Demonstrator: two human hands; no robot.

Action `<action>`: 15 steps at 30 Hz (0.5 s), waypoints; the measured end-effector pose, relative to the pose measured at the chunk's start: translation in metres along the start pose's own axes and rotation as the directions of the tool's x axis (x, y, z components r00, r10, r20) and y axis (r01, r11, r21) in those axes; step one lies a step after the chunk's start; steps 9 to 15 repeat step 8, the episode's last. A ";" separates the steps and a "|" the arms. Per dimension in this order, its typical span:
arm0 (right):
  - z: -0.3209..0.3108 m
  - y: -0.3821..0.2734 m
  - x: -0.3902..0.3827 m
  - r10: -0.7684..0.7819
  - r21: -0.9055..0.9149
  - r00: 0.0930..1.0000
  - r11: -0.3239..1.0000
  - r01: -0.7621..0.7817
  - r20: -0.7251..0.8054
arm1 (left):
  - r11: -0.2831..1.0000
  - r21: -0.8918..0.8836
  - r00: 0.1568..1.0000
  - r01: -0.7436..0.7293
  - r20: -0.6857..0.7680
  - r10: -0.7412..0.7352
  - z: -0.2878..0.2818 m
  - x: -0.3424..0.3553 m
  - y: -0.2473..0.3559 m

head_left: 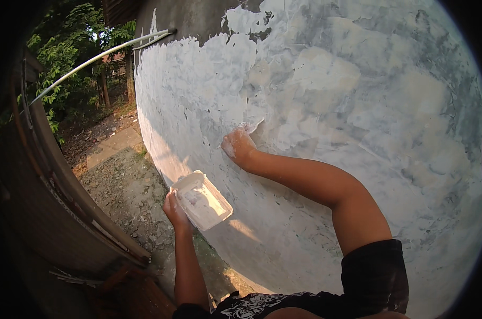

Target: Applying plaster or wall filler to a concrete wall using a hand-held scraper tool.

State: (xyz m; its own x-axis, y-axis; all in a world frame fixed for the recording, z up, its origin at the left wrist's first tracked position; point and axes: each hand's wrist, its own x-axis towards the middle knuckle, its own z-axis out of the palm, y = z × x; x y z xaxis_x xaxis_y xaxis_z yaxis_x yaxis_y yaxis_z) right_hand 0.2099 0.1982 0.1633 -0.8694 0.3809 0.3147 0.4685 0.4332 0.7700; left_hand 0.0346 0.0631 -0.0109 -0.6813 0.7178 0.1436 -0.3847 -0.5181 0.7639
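Observation:
My left hand [175, 210] grips the near left side of a rectangular whitish tub [215, 219], held tilted so that its inside shows. White paste is smeared over the tub's bottom and walls. Up and to the right, my right hand [238, 146] is closed at the wall [326, 109], its back dusted with white. From its fingers juts a thin white-coated blade, seemingly a putty knife [256, 126], close against the wall surface; its handle is hidden in the fist. Patchy white putty coats most of the wall, with grey showing through.
A bare dark grey strip [196, 21] runs along the wall's top. A pale pipe [100, 56] reaches from the wall toward the left. Below lies rubble-strewn ground [121, 183], beside a low dark wall [76, 202]. A brown wooden piece [126, 292] stands at the lower left.

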 end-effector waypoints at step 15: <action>0.095 0.089 0.011 0.048 0.296 0.986 0.950 -0.095 0.162 | 0.998 -0.024 0.998 0.052 -0.038 -0.053 0.012 0.008 -0.019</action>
